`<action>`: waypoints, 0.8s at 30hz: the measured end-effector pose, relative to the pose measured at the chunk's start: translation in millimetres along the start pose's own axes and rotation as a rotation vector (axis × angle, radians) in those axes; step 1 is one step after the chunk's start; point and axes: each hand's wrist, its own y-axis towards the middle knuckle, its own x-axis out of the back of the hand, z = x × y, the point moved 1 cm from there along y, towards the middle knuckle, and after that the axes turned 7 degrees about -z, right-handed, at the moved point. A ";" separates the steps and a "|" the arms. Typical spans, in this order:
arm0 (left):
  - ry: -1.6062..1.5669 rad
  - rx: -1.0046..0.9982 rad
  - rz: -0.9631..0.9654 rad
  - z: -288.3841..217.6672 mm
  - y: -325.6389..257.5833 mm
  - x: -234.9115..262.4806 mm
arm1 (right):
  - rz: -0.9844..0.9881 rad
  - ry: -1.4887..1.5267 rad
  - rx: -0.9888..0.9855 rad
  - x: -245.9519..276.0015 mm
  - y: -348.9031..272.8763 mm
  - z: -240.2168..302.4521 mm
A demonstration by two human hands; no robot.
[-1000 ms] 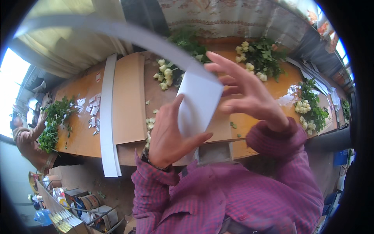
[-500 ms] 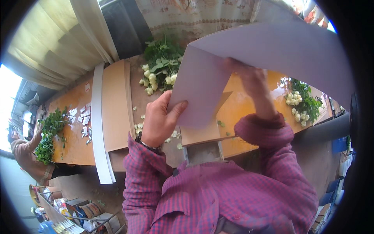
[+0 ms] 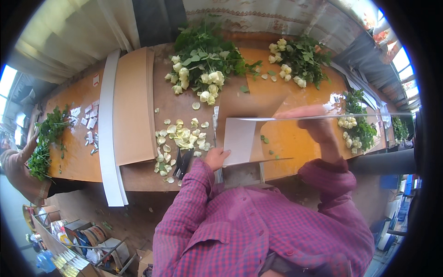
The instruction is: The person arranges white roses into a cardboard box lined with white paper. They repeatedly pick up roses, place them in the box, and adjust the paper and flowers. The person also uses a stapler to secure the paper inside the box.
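Left hand [image 3: 215, 158]: located in front of the torso [image 3: 258, 226], close to the body. Fingers curled and largely hidden; thumb extended rightward in a pinching pose. Left arm [image 3: 189, 207]: elbow bent, forearm inclined forward and inward, sleeve covering it to the wrist. Right hand [image 3: 318, 129]: farther forward, well apart from the left. Fingers extended leftward, roughly level; blur prevents determination of grip. Right wrist [image 3: 330, 151]: bare, directed forward from the bunched cuff [image 3: 328, 173]. Right arm [image 3: 353, 217]: elbow bent and set outward.
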 end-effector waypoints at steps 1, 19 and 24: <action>-0.090 -0.015 -0.032 18.2 2.1 -12.4 | -0.051 -0.060 -0.113 -11.3 5.2 -19.2; -0.014 0.247 0.064 41.0 -12.3 -41.5 | -0.035 0.056 -0.360 -77.2 32.0 -147.7; 0.337 -0.134 -0.271 -1.0 -32.2 -21.6 | -0.154 0.281 -0.361 -78.3 42.7 -161.1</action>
